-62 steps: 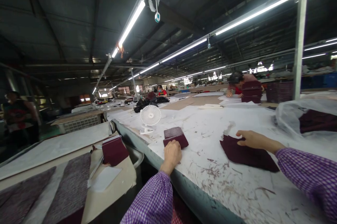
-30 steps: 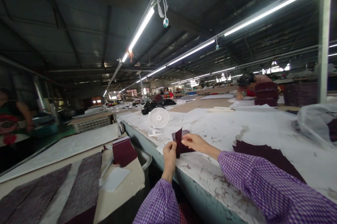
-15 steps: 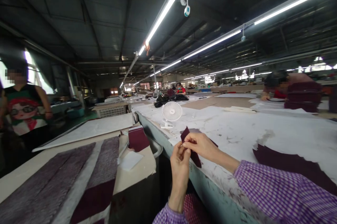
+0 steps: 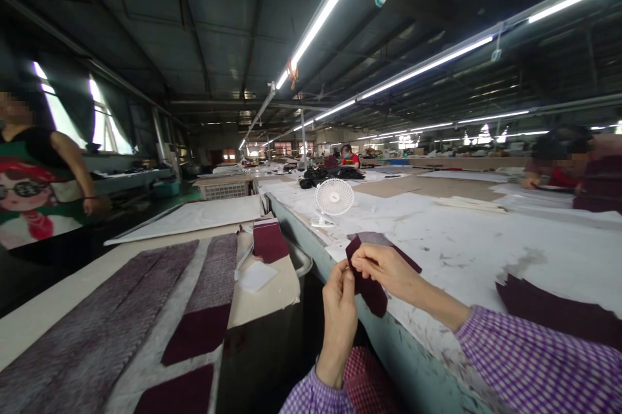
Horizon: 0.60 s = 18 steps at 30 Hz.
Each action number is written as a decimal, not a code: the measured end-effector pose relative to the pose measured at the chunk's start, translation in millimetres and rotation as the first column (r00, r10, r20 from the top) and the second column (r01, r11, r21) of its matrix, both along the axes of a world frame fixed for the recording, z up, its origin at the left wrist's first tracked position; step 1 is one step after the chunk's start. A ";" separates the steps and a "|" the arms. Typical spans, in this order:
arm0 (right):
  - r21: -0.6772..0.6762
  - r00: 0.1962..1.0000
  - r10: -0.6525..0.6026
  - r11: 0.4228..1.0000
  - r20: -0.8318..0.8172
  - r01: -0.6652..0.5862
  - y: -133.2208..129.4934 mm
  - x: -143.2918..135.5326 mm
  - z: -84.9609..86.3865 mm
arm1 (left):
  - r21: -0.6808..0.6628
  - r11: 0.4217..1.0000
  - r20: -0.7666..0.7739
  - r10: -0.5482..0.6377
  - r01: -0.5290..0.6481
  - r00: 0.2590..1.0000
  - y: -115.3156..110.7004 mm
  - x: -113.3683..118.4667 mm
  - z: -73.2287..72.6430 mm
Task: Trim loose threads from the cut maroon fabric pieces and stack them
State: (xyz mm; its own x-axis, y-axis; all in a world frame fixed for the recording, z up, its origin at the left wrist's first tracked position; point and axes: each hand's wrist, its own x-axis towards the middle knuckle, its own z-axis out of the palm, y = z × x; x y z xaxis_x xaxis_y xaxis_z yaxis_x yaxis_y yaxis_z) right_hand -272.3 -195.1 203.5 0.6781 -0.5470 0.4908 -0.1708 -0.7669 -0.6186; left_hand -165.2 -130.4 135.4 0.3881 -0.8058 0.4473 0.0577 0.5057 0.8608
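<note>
Matt maroon cloth (image 4: pixel 374 299), white plastic fan (image 4: pixel 334 197) (slightly glossy), paper-like table covering (image 4: pixel 437 232)

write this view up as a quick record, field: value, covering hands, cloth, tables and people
hands: left hand and right hand both grip the small maroon piece
worktable: white-topped long table
on worktable: white fan, dark maroon cloth to the right
side surface, left: maroon stack, white sheet and greyish-maroon strips
people: person at far left; others farther off across the worktable
lighting: overhead tube lights, on
</note>
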 end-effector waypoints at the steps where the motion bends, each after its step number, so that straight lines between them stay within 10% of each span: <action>1: -0.023 1.000 -0.001 1.000 -0.001 0.001 0.6 -0.1 0.4 | 0.005 1.000 0.009 0.013 -0.013 1.000 0.1 -0.1 -0.6; 7: -0.265 0.998 -0.036 0.964 -0.055 0.020 5.2 1.6 -2.0 | 0.017 0.994 0.049 0.104 -0.105 0.993 2.4 2.4 0.6; 15: -0.701 0.930 -0.312 0.707 -0.195 0.090 13.8 2.1 -6.9 | 0.048 0.966 0.256 0.234 -0.254 0.938 14.9 -1.8 9.0; 18: -0.657 0.931 -0.309 0.746 -0.195 0.110 16.2 2.1 -4.4 | 0.040 0.965 0.264 0.241 -0.260 0.934 19.3 -3.2 13.3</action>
State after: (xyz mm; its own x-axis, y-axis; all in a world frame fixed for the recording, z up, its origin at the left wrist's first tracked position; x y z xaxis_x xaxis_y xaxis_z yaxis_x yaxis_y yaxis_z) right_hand -270.2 -178.9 199.1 0.7421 -0.3282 0.5844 -0.4590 -0.8842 0.0863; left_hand -168.4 -111.2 148.7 0.4626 -0.7313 0.5012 -0.2883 0.4105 0.8651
